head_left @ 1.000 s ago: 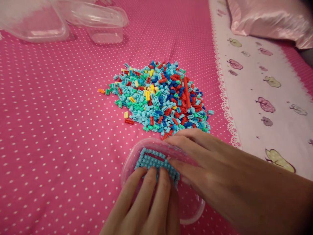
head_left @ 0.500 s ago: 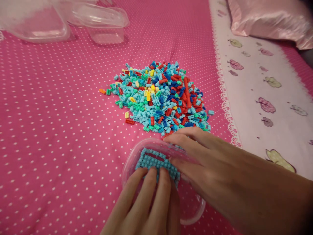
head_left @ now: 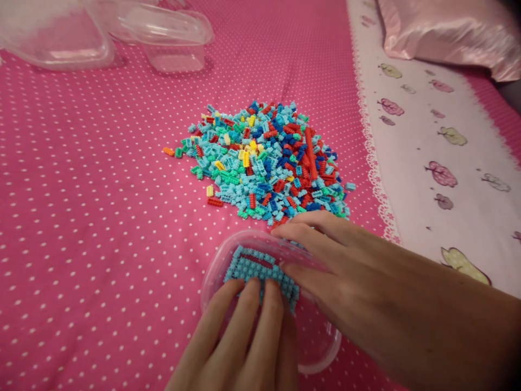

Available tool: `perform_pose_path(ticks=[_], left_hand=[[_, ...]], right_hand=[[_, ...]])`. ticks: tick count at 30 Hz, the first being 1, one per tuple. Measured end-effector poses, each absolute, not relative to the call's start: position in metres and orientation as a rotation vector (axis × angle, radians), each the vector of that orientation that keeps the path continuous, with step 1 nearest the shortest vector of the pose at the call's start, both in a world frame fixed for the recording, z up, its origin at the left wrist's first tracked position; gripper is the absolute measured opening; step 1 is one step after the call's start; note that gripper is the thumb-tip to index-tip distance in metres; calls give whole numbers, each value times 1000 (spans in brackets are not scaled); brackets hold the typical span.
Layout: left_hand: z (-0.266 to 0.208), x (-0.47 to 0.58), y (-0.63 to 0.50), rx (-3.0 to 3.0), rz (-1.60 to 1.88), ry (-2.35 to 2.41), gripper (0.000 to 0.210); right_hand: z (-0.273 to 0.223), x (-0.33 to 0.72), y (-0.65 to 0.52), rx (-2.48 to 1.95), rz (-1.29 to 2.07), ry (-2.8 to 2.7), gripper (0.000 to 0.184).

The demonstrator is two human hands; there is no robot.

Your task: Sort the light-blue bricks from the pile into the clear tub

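Note:
A flat panel of joined light-blue toy building bricks [head_left: 248, 267] lies inside a shallow clear plastic lid [head_left: 215, 271], with a narrow slot near the panel's far edge. My left hand [head_left: 248, 331] has its fingers bent over the near side of the panel; its thumb is hidden. From the right, my right hand [head_left: 325, 258] reaches across the lid's far rim, thumb on the inner side beside the panel and fingers on the outer side. Just beyond those fingertips spreads a heap of loose bricks [head_left: 264, 163] in light blue, green, red, dark blue and yellow.
Clear plastic containers [head_left: 175, 57] stand at the back left on the pink dotted cloth [head_left: 101, 190]. To the right runs a white lace-edged strip [head_left: 407, 146] with a printed pattern, and a shiny pink pillow [head_left: 443, 32] lies at the far right.
Both hands keep nearly the same position on the panel and lid. The whole view has shifted very slightly.

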State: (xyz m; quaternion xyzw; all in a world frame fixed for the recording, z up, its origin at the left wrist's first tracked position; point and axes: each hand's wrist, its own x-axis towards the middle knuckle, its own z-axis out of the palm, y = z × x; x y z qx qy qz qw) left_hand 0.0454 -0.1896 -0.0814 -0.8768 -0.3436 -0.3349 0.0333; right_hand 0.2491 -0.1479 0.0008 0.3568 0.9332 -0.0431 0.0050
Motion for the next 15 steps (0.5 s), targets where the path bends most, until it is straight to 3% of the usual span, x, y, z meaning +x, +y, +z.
perform_pose_path(ticks=[15], left_hand=[[-75,43,-189,-2709,-1014,-1057,22]], right_hand=[[2,239,-151,1217,54,2950,23]])
